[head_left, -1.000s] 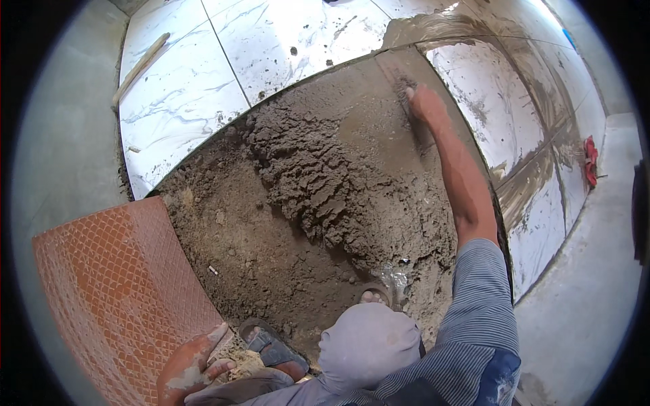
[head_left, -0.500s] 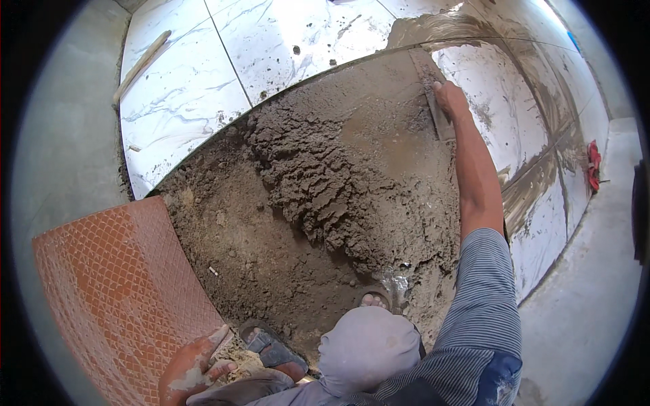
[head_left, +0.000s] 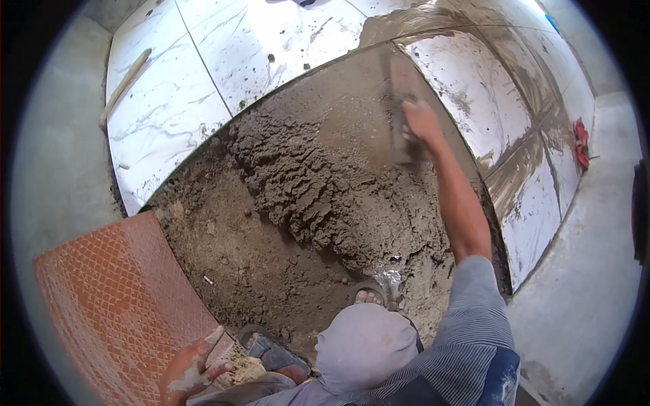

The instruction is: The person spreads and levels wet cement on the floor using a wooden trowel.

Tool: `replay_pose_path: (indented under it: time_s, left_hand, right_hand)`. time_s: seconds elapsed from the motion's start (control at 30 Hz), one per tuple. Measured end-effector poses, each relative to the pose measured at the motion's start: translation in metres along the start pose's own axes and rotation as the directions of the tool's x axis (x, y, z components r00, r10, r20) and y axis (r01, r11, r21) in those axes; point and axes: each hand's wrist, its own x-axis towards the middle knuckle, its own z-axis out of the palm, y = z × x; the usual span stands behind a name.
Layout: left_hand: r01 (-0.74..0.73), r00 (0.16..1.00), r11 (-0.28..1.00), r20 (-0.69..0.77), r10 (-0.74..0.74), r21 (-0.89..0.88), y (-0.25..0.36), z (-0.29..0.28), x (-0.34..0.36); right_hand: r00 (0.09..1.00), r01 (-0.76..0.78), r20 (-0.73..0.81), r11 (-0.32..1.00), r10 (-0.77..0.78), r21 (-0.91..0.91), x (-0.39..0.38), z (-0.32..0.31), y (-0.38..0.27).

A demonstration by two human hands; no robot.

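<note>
My right hand (head_left: pixel 421 122) is wrapped around a flat rectangular trowel (head_left: pixel 402 81), blurred by motion. Its blade lies on smoothed wet mortar (head_left: pixel 362 88) beside the laid tiles at the right. A rough, crumbly ridge of mortar (head_left: pixel 298 176) runs left of the smoothed part. At the lower left, my left hand (head_left: pixel 189 365), smeared with dried cement, grips the near corner of a large tile (head_left: pixel 101 277). The tile's orange-brown, waffle-patterned back faces up toward me. Part of that grip is hidden under the hand.
White marble-look tiles (head_left: pixel 169 101) border the mortar at the far side, with a wooden stick (head_left: pixel 127 84) on them. Mortar-smeared tiles (head_left: pixel 467 88) lie to the right, near a red cloth-like item (head_left: pixel 581 145). My sandaled foot (head_left: pixel 274 352) and bent knee (head_left: pixel 365 345) are close in.
My right hand has drawn the trowel leftward over the mortar, away from the edge of the right-hand tiles. The view has shifted slightly. My left hand stays at the tile's corner.
</note>
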Motion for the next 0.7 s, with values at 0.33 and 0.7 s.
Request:
replay_pose_path:
  time_s: [0.33,0.7]
  left_hand:
    - [-0.099,0.995,0.994,-0.018,0.1,0.053,0.025,-0.009,0.009]
    - [-0.219,0.973,0.974,-0.055,0.223,0.061,0.014,-0.008,0.004]
  right_hand:
    - [0.936,-0.323,0.104,0.703,0.336,0.633,0.057,0.062,-0.032]
    - [0.878,-0.373,0.055,0.607,0.476,0.702,-0.012,0.03,0.01]
